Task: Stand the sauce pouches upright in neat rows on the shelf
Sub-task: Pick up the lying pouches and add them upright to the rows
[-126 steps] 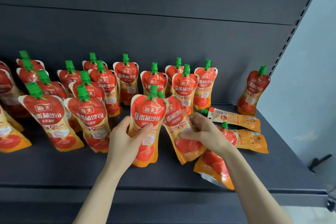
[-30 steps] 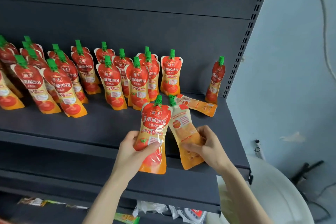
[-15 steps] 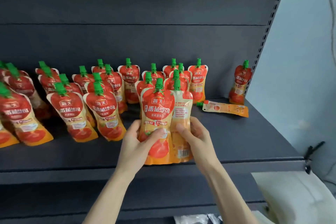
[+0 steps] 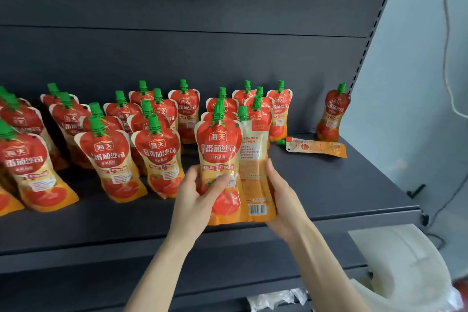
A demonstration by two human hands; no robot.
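My left hand (image 4: 196, 196) grips a red and orange sauce pouch (image 4: 219, 149) with a green cap, front side towards me, upright near the front of the dark shelf (image 4: 342, 192). Right beside it my right hand (image 4: 283, 200) holds a second pouch (image 4: 254, 157) upright with its printed back and barcode facing me. The two pouches touch side by side. Several more pouches (image 4: 157, 157) stand in rows to the left and behind. One pouch (image 4: 315, 147) lies flat at the back right, and a single pouch (image 4: 333, 111) stands in the far right corner.
The shelf's back panel (image 4: 202, 58) and a slotted upright (image 4: 374, 23) close the back and right. A white bag or sheet (image 4: 405, 268) lies below at the right, and crumpled clear plastic (image 4: 276, 297) sits on a lower level. A pale wall is at the right.
Both hands have lifted the two pouches from near the shelf's front edge and brought them together upright on the shelf. The right pouch has been turned so its back faces me.
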